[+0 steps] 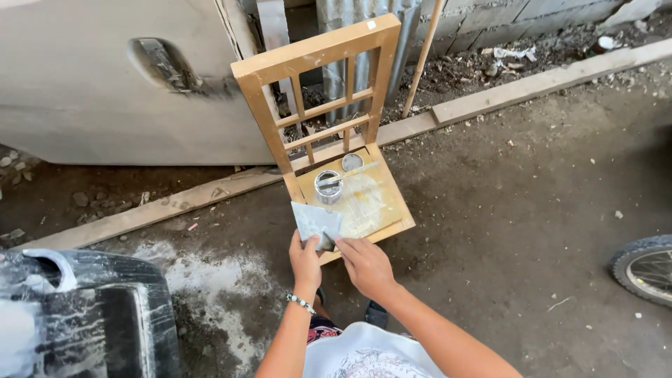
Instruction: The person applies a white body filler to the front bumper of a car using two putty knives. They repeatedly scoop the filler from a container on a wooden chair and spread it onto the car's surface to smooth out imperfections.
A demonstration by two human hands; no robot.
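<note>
Both hands grip scraper at chair seat's front edge

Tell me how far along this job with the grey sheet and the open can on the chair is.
Looks done: the small can stands open on the wooden chair seat, its lid beside it and a stick laid across the rim. In hand: both hands, left and right, hold a grey sheet at the seat's front edge. Left: no fresh coating shows on the chair's back.
</note>
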